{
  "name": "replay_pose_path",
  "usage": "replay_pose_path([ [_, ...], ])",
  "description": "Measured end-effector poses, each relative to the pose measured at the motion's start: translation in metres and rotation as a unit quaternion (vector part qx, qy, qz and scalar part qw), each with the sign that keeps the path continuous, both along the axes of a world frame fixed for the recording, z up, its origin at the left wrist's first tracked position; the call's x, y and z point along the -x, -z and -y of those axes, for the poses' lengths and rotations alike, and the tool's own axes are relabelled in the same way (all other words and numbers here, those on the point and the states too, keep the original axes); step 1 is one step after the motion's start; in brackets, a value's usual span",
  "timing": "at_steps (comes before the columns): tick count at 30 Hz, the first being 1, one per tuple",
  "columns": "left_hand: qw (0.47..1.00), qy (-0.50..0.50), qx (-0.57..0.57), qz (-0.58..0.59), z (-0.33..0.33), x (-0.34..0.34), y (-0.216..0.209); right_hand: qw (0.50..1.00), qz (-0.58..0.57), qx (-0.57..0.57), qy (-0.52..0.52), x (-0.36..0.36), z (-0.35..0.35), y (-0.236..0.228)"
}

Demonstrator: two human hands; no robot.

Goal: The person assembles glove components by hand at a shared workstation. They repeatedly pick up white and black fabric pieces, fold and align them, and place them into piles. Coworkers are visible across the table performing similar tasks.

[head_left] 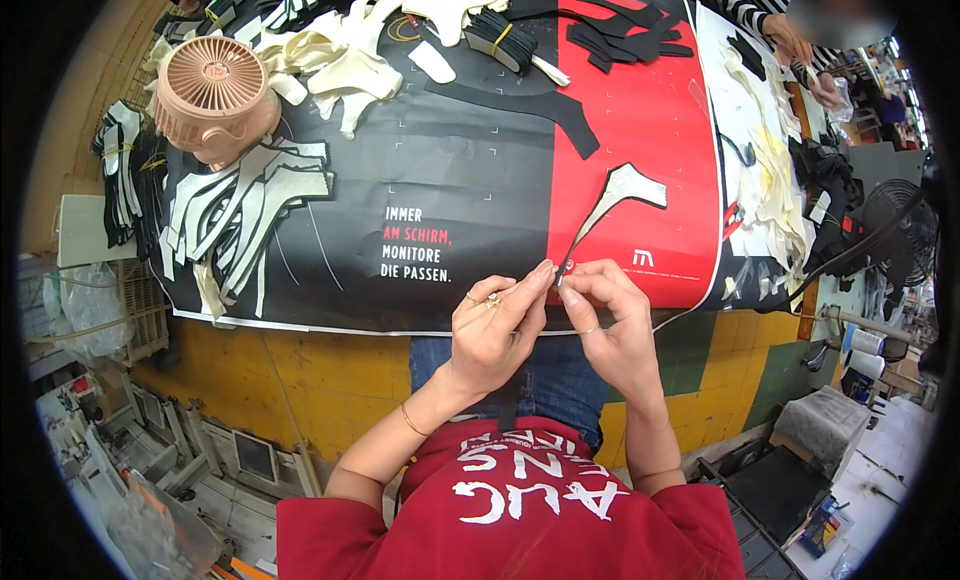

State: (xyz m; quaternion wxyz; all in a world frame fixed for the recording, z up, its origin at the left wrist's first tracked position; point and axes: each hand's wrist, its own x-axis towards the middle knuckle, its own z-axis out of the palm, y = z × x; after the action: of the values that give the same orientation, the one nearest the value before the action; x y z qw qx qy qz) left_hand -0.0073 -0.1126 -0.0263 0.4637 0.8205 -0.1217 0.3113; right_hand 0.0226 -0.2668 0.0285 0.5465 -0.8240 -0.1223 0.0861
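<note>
A curved fabric piece [625, 188], cream with a black edge, lies with its wide end on the red part of the table's printed sheet. Its narrow tail runs toward me to the near edge. Both hands meet at that tail: my left hand [494, 328] pinches it between thumb and fingertips, and my right hand [615, 325] pinches it just beside. The fingertips nearly touch, and the exact end of the tail is partly hidden by them. Rings show on both hands.
A pink desk fan [213, 80] stands at the left, with a fan of white strips [250, 195] before it. Cream pieces [350, 65] and black pieces [535, 105] lie farther back. At upper right, a person's hands [790, 40] work over more cream fabric [775, 170].
</note>
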Motion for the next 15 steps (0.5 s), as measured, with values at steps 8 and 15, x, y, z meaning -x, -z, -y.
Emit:
replay_pose_path([
  [8, 1.0, -0.005, -0.025, 0.007, -0.0033, -0.0013, 0.0032, 1.0, -0.019, 0.023, -0.009, -0.0043, -0.0019, -0.0054],
  [15, 1.0, 0.001, -0.023, 0.003, -0.0022, -0.0029, -0.0007, 0.999, -0.002, 0.053, -0.004, -0.005, -0.0033, -0.0027],
])
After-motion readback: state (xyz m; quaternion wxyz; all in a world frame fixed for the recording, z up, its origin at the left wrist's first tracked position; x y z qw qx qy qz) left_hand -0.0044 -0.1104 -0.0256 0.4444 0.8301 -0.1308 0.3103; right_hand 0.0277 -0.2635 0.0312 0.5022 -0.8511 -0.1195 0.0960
